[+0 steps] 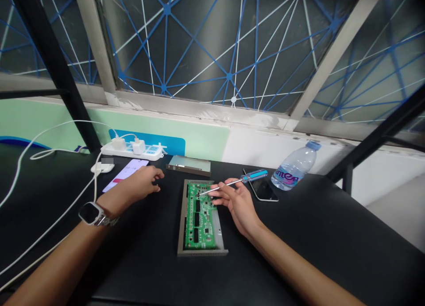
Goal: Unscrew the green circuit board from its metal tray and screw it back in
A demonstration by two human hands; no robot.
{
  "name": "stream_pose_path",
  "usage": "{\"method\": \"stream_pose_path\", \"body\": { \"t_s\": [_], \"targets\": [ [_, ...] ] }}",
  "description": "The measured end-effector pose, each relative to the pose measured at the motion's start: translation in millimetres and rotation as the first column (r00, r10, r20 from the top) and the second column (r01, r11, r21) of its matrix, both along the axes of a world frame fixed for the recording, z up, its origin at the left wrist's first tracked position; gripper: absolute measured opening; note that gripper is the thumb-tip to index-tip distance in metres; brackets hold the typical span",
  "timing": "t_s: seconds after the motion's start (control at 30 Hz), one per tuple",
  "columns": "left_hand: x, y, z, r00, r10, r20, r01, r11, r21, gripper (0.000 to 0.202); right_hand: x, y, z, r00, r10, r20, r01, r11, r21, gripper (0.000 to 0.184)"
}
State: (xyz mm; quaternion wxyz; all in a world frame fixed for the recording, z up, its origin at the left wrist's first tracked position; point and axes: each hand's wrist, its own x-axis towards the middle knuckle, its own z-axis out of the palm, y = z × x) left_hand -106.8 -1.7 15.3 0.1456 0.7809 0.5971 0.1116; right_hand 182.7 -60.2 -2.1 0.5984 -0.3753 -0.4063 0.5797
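Observation:
In the head view, a green circuit board [199,217] lies in a grey metal case [181,228] on the black table. My right hand [237,202] is at the case's right side. Its fingers hold a screwdriver [254,176] by the shaft, the clear blue handle pointing up and right. The screwdriver's tip reaches the upper part of the board; whether it touches is too small to tell. To the left of the case, my left hand [141,182] hovers beside a lit phone [131,168], with a gap between thumb and curled fingers and nothing visible in it.
A metal cover [189,165] lies behind the case. A white power strip [133,151] with plugs and loose cables stands at the back left, near a small white case [102,167]. On the right are a dark phone [264,191] and a water bottle [294,168].

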Motion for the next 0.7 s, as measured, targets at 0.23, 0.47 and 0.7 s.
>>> {"method": "stream_pose_path", "body": {
  "t_s": [0.23, 0.47, 0.7],
  "targets": [
    [50.4, -43.6, 30.2, 0.898, -0.412, -0.152, 0.435, 0.883, 0.174, 0.045, 7.3, 1.6, 7.9, 0.999, -0.046, -0.012, 0.046, 0.998, 0.039, 0.040],
    [77.7, -47.0, 44.2, 0.806, -0.549, -0.220, 0.572, 0.819, 0.050, 0.040, 17.3, 7.4, 15.8, 0.995, -0.095, -0.027, 0.098, 0.989, 0.111, 0.039],
    [113.8, -52.1, 18.4, 0.782, -0.599, -0.172, 0.623, 0.758, 0.195, 0.044, 32.9, 12.0, 32.6, 0.983, -0.181, 0.012, 0.173, 0.956, 0.237, 0.039]
  ]
}}
